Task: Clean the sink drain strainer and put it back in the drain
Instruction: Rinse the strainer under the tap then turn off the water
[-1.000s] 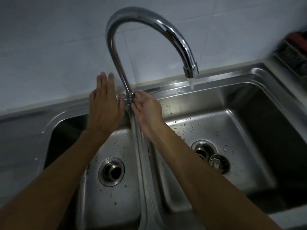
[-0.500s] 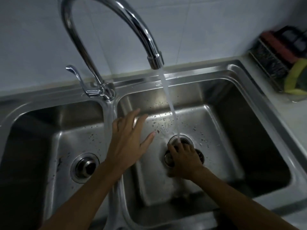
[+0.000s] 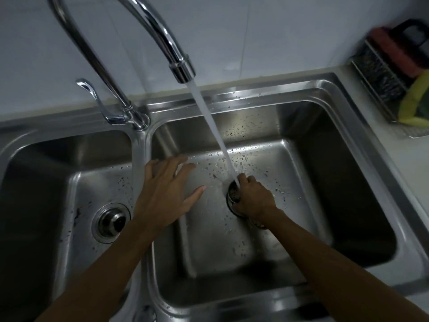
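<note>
Two basins are seen side by side, the faucet (image 3: 130,66) rising behind the divider (image 3: 139,159). In the right basin (image 3: 290,159) the strainer (image 3: 234,194) is gripped by the right hand (image 3: 253,199); the left hand (image 3: 166,194) is held spread beside it. A rack (image 3: 383,77) is set on the table far right.

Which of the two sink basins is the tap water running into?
The right basin. The stream lands at its drain, where the right hand grips the strainer. The left basin gets no water; its drain sits untouched.

Brushed stainless steel sink (image 3: 274,98), glossy chrome faucet (image 3: 148,22), glazed tile wall (image 3: 267,33)
</note>
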The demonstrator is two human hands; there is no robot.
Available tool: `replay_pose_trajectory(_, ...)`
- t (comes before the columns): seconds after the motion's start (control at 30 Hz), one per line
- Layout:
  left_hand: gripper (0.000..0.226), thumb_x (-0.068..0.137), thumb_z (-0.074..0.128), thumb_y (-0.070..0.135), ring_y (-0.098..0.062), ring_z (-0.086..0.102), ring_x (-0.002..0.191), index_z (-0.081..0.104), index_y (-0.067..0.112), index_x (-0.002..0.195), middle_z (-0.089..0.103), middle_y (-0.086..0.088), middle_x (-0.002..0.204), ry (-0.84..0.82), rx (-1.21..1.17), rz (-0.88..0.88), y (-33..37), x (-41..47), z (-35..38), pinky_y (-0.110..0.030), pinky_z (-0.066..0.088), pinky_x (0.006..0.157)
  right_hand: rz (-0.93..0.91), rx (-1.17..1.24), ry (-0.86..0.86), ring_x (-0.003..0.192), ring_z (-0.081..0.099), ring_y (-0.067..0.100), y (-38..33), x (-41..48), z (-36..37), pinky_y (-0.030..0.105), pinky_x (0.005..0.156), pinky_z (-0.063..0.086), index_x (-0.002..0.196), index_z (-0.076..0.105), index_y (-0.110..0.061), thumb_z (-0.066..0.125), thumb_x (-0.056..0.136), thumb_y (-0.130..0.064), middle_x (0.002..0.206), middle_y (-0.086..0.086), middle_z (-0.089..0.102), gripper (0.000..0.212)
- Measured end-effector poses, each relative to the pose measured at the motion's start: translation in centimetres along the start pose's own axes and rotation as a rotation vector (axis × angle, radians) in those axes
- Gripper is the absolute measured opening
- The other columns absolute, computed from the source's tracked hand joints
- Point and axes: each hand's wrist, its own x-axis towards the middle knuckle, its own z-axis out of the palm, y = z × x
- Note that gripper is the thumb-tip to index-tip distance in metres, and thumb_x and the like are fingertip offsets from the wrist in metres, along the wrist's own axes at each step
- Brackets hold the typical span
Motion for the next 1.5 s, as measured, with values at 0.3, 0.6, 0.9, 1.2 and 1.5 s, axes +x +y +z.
replay_pose_trajectory(0.3, 0.068, 0.089, 0.050, 0.070, -0.025, 0.058, 0.126, 0.066, 0.019, 0.131, 0.061, -0.004, 0.139, -0.027, -0.026, -0.011, 0.1, 0.1, -0.3, -0.051, 0.032, 0.111, -0.004, 0.147, 0.078, 0.100, 0.065, 0.033, 0.2, -0.3, 0.3, 0.049, 0.081, 0.060, 0.139, 0.040, -0.009, 0.074, 0.085, -0.043, 0.122, 0.015, 0.057, 0.072)
replay_pose_trajectory(0.6, 0.068, 0.088, 0.051, 0.072, -0.022, 0.060, 0.121, 0.067, 0.020, 0.129, 0.062, -0.002, 0.134, -0.015, -0.033, -0.004, -0.2, 0.1, 0.0, -0.052, 0.035, 0.108, 0.002, 0.154, 0.111, 0.103, 0.064, 0.029, 1.0, -0.5, -0.1, 0.042, 0.082, 0.060, 0.139, 0.040, -0.015, 0.080, 0.080, -0.038, 0.129, 0.012, 0.055, 0.074)
replay_pose_trajectory(0.9, 0.070, 0.088, 0.048, 0.074, -0.023, 0.061, 0.117, 0.066, 0.021, 0.130, 0.063, -0.002, 0.131, -0.023, -0.046, -0.002, -0.2, 0.1, -0.1, -0.053, 0.036, 0.107, 0.004, 0.119, 0.106, 0.107, 0.063, 0.031, 1.6, -0.9, -0.2, 0.041, 0.085, 0.060, 0.146, 0.038, -0.017, 0.083, 0.077, -0.042, 0.136, 0.013, 0.049, 0.086)
replay_pose_trajectory(1.2, 0.074, 0.088, 0.043, 0.077, -0.022, 0.060, 0.119, 0.064, 0.022, 0.132, 0.062, -0.001, 0.131, -0.036, -0.054, -0.011, -0.3, 0.2, 0.0, -0.052, 0.034, 0.109, -0.031, -0.038, 0.197, 0.118, 0.052, 0.031, 1.7, -1.3, -0.4, 0.040, 0.098, 0.052, 0.142, 0.043, -0.009, 0.083, 0.071, -0.045, 0.134, 0.014, 0.052, 0.089)
replay_pose_trajectory(1.5, 0.074, 0.089, 0.042, 0.077, -0.022, 0.060, 0.117, 0.063, 0.022, 0.134, 0.062, -0.001, 0.130, -0.028, -0.049, -0.012, -0.2, 0.1, 0.0, -0.051, 0.034, 0.109, -0.044, -0.243, 0.264, 0.106, 0.048, 0.025, 2.1, -3.8, -2.9, 0.034, 0.088, 0.052, 0.132, 0.053, -0.011, 0.076, 0.074, -0.052, 0.122, 0.012, 0.049, 0.075)
